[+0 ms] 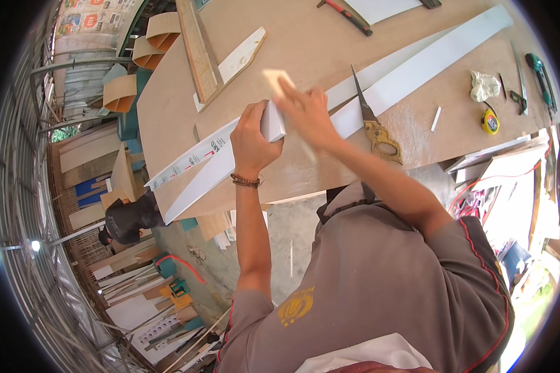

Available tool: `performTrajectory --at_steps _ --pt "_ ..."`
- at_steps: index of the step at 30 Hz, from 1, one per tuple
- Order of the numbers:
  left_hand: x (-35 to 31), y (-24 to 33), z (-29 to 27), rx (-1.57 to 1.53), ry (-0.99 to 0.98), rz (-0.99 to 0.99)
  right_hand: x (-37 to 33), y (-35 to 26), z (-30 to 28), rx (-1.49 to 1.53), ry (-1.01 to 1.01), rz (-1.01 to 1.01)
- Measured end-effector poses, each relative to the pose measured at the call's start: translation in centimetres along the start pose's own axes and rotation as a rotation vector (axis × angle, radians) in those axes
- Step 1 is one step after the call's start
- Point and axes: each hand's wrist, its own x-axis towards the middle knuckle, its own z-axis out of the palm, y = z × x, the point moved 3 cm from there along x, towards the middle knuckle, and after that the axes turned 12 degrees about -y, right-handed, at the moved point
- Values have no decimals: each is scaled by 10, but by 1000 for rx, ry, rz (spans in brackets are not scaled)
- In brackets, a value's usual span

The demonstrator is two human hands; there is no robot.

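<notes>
My left hand (256, 140) is wrapped around a short white board piece (272, 124), its end raised just above the workbench. Close by on the right, my right hand (308, 115) grips a pale tan flat block (276, 81), both smeared by motion. Whether the block touches the white piece cannot be made out. Below my left hand lie a printed white strip (190, 161) and a plain white strip (199, 186). A long white board (426, 65) runs off to the far right. The handsaw (379, 133), with a worn yellowish handle, rests near the bench's front edge.
On the bench (242, 15) are a red-handled hammer (348, 17), a wooden plank (199, 59), a yellow tape measure (490, 122), crumpled white plastic (484, 86), a small white stick (436, 119) and a green-black tool (540, 81). Another person (130, 219) is beyond the left end.
</notes>
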Motion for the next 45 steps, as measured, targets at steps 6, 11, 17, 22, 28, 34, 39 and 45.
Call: performTrajectory --at_steps 6,11,17,22,28,34,39,45 --pt "-5 -10 -3 35 -18 -49 -42 -19 10 -56 -70 -4" --pt "-6 5 -5 -98 -63 -21 20 34 -14 -23 13 275" --pt "-14 -9 14 -256 -346 3 -12 71 -47 379 -3 121" --pt "-4 -27 67 -437 -796 -47 -50 98 -68 281 56 47" --pt "-7 -25 80 -518 -927 -5 -91 48 -67 -388 8 -454" --pt "-21 -34 71 -763 -1001 101 -103 42 -100 -833 39 -855" --pt "-34 -27 47 -746 -1021 108 -104 13 -91 -936 -154 -1087" --pt "-44 -19 30 -604 -943 180 -92 -12 -75 -1235 -185 -1192"
